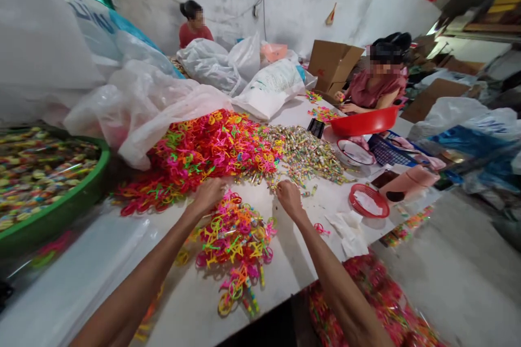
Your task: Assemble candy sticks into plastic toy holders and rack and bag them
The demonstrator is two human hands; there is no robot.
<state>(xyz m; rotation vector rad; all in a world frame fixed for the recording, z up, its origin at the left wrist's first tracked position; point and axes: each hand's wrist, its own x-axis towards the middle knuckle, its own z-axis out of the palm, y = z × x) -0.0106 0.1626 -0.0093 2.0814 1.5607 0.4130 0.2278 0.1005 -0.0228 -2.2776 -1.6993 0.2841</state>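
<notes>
My left hand (208, 197) rests at the near edge of a large heap of neon pink, orange and yellow plastic loops (207, 157), its fingertips hidden among the pieces. My right hand (290, 199) is further right, with its fingertips at the edge of a spread of small candy tubes (303, 154). Between my forearms lies a smaller tangle of the same neon loops (234, 244), with several candy tubes attached. All of this lies on a white table (285, 276). Whether either hand holds a piece is hidden.
A green basin of mixed sweets (61, 211) stands at the left. A red basin (364, 122) and a red basket (368, 200) stand on the right. White sacks (211, 65) and a cardboard box (331, 65) lie beyond. Two seated co-workers (376, 87) (195, 27) are at the far side.
</notes>
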